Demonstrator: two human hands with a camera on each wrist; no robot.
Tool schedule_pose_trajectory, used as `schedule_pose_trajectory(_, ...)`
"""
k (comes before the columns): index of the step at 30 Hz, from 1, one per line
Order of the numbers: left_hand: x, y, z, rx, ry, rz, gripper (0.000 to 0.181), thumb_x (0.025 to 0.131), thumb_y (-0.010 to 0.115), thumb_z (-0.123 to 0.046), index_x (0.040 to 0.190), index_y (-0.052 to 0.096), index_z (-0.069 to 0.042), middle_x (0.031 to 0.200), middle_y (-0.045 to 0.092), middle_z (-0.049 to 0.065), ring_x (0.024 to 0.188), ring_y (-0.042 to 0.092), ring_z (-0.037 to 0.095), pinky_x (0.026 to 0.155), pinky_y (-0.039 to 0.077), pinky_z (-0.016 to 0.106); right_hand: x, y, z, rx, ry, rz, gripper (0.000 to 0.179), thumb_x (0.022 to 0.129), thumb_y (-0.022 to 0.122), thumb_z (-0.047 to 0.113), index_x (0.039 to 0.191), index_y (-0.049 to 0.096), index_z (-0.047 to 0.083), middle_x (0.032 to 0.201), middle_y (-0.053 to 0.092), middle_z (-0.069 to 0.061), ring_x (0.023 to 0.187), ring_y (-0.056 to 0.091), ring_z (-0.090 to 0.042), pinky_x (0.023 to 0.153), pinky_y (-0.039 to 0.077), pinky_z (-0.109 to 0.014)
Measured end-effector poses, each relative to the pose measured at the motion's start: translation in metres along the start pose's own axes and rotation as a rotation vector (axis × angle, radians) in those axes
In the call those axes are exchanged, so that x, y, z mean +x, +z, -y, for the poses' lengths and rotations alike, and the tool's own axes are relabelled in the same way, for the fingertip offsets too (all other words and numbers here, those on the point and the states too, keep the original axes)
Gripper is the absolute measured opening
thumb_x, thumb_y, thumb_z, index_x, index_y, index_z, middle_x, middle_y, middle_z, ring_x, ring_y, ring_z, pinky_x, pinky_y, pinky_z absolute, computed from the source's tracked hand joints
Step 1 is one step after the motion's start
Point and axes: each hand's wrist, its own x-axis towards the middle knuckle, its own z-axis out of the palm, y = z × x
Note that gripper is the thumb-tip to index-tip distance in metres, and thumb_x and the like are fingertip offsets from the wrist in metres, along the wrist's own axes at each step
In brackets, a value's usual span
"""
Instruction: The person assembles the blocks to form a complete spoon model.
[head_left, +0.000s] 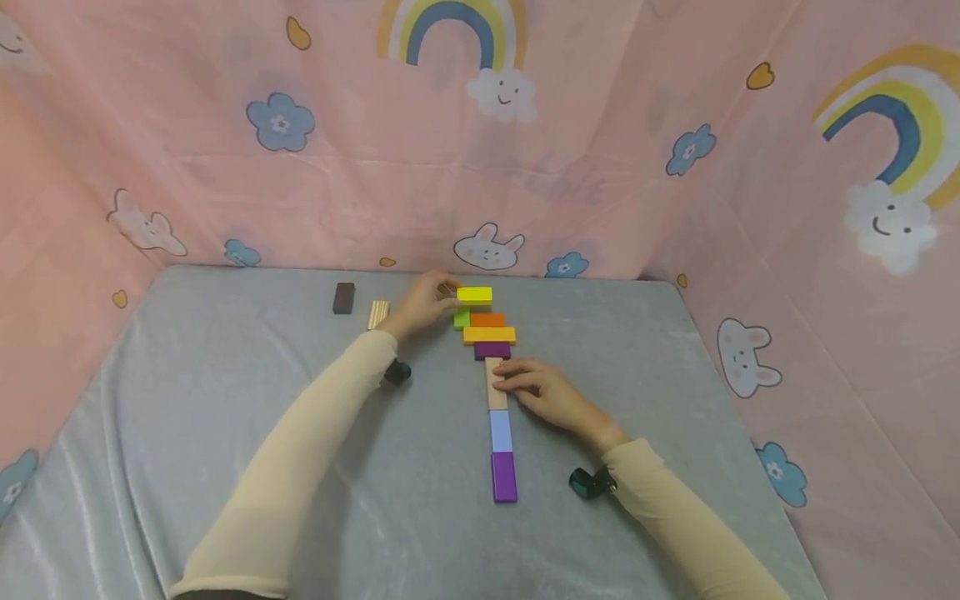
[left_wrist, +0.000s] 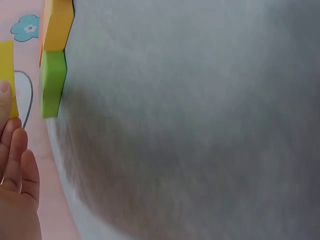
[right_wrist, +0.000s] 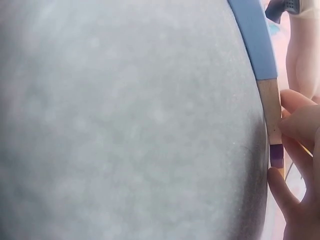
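A yellow block is pinched by my left hand at the far end of a row of blocks. In the left wrist view, the thumb lies on this yellow block, apart from the green block. Beside the green one is an orange block, with an amber block and a dark purple block nearer me. My right hand touches the plain wooden block with loosely extended fingers. A light blue block and a purple block continue the row towards me.
Left of the row, a dark brown block and a striped wooden block lie on the grey cloth-covered table. Patterned pink curtains hang behind the table and along its sides.
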Motion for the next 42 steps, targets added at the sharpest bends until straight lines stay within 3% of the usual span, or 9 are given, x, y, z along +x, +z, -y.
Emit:
schedule_pose_trajectory(10, 0.009, 0.018, 0.004, 0.027, 0.033, -0.025, 0.033, 0.092, 0.070, -0.020, 0.122, 0.064, -0.006, 0.120, 0.063, 0.011, 0.110, 0.062, 0.026, 0.099, 0.052, 0.041, 0.001, 0.000, -0.001, -0.007, -0.009, -0.007, 0.031, 0.095, 0.061, 0.004, 0.119, 0.073, 0.018, 0.134, 0.064, 0.002, 0.133, 0.055, -0.024, 0.114, 0.042, -0.047)
schedule_pose_trajectory(29, 0.009, 0.025, -0.003, 0.058, -0.024, -0.004, 0.033, 0.093, 0.069, -0.024, 0.123, 0.065, -0.009, 0.121, 0.063, 0.009, 0.111, 0.061, 0.025, 0.099, 0.053, 0.039, 0.001, 0.000, 0.000, -0.007, -0.007, -0.001, 0.031, 0.095, 0.062, 0.004, 0.119, 0.073, 0.019, 0.134, 0.064, 0.003, 0.132, 0.055, -0.023, 0.114, 0.042, -0.046)
schedule_pose_trajectory(42, 0.011, 0.030, -0.004, 0.076, -0.010, -0.007, 0.033, 0.092, 0.071, -0.023, 0.121, 0.066, -0.008, 0.118, 0.064, 0.009, 0.111, 0.060, 0.025, 0.101, 0.052, 0.038, 0.000, 0.001, -0.002, -0.005, -0.016, -0.008, 0.031, 0.095, 0.062, 0.003, 0.119, 0.073, 0.019, 0.134, 0.064, 0.002, 0.132, 0.055, -0.023, 0.114, 0.042, -0.045)
